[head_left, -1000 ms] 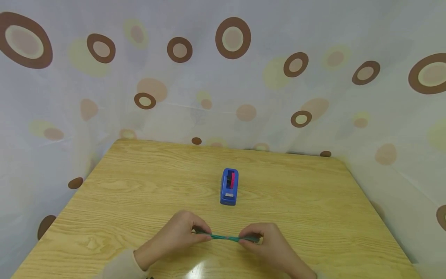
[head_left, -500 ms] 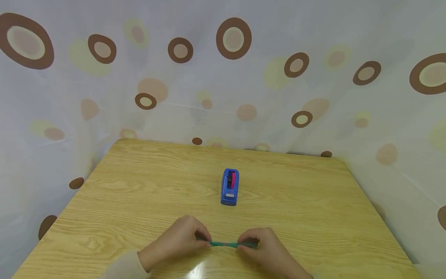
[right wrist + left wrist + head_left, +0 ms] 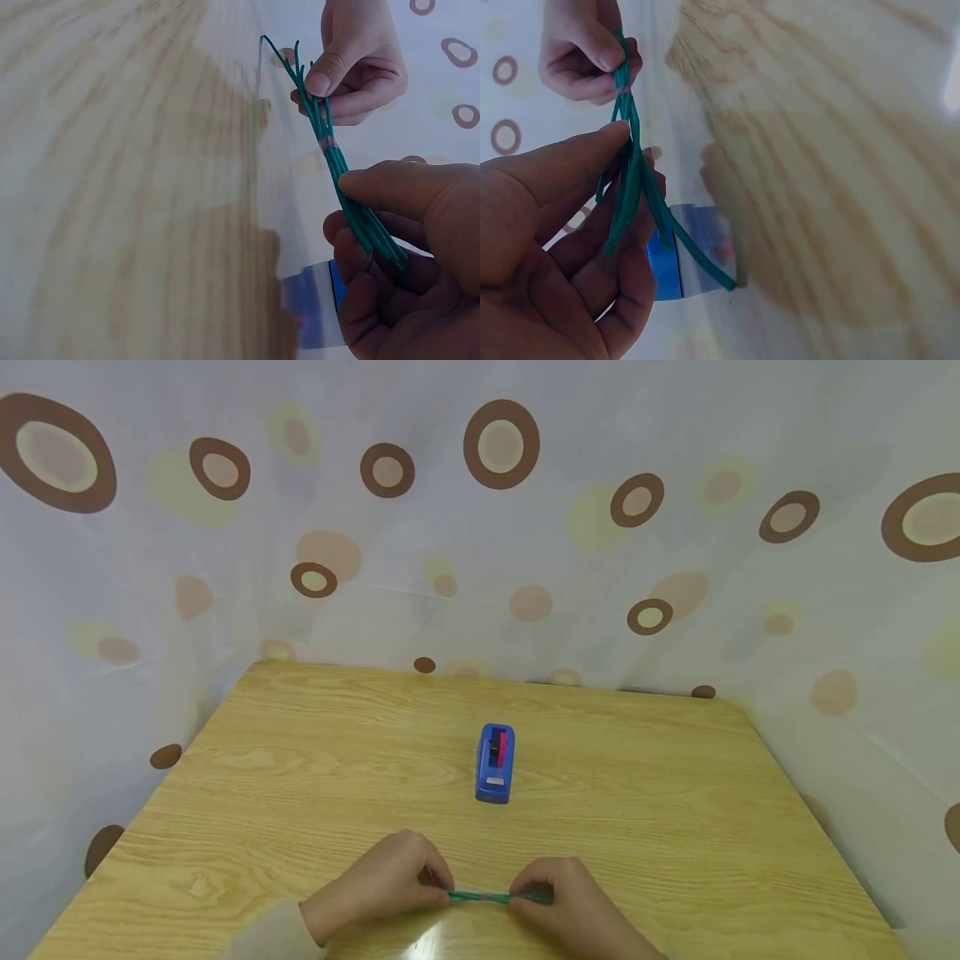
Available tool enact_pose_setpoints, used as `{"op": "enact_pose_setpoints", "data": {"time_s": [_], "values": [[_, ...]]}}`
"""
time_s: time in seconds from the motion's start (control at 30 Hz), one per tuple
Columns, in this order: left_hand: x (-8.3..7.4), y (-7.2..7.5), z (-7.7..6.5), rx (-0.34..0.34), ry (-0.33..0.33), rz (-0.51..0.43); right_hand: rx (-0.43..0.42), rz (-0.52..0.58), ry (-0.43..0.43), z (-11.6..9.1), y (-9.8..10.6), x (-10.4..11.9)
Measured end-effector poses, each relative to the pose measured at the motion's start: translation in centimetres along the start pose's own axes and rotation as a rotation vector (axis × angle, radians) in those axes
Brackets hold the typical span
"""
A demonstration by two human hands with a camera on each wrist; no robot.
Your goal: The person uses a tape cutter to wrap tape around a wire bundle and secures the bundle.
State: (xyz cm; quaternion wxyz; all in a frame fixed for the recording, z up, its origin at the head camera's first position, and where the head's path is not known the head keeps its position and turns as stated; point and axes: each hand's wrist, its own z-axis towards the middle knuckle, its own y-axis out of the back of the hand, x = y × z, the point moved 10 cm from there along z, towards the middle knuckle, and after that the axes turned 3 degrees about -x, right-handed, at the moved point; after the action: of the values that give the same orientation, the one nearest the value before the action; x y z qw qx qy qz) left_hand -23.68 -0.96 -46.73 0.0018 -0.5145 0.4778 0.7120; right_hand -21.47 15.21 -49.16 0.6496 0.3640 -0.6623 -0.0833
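A bundle of thin green wires (image 3: pixel 471 896) stretches level between my hands, low over the table. A pinkish band (image 3: pixel 328 142) wraps its middle. My left hand (image 3: pixel 390 875) pinches one end between thumb and fingers; in the left wrist view the loose green ends (image 3: pixel 697 255) fan out below that grip, one curving away from the others. At the other end, my right hand (image 3: pixel 573 902) pinches the wires the same way, their tips gathered over its curled fingers in the right wrist view. The band lies in the gap between both grips.
Beyond the hands, a blue tape dispenser (image 3: pixel 495 792) with a pink-sided roll stands on the wood-grain table (image 3: pixel 637 777). A pale curtain (image 3: pixel 450 527) patterned with brown ovals and rings borders the table's back and sides.
Both hands have lowered slightly toward the near edge of the table, taking the wire bundle along. Their grips look the same, and the tape dispenser has stayed put.
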Motion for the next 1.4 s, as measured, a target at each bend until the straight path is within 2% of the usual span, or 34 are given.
{"op": "enact_pose_setpoints", "data": {"time_s": [0.57, 0.77, 1.07, 1.4], "values": [[-0.2, -0.6, -0.2, 0.023, -0.023, 0.17, 0.041, 0.022, -0.065, 0.2, -0.7, -1.1], [-0.4, -0.7, -0.2, 0.028, -0.028, 0.192, 0.047, 0.014, -0.032, 0.2, -0.9, -0.9], [-0.3, -0.8, -0.3, 0.027, -0.021, 0.227, 0.03, -0.083, 0.047, 0.3, -0.6, -0.4], [-0.6, -0.9, -0.3, 0.033, -0.047, 0.258, 0.044, -0.084, 0.049, 0.3, -0.6, -0.3]]}}
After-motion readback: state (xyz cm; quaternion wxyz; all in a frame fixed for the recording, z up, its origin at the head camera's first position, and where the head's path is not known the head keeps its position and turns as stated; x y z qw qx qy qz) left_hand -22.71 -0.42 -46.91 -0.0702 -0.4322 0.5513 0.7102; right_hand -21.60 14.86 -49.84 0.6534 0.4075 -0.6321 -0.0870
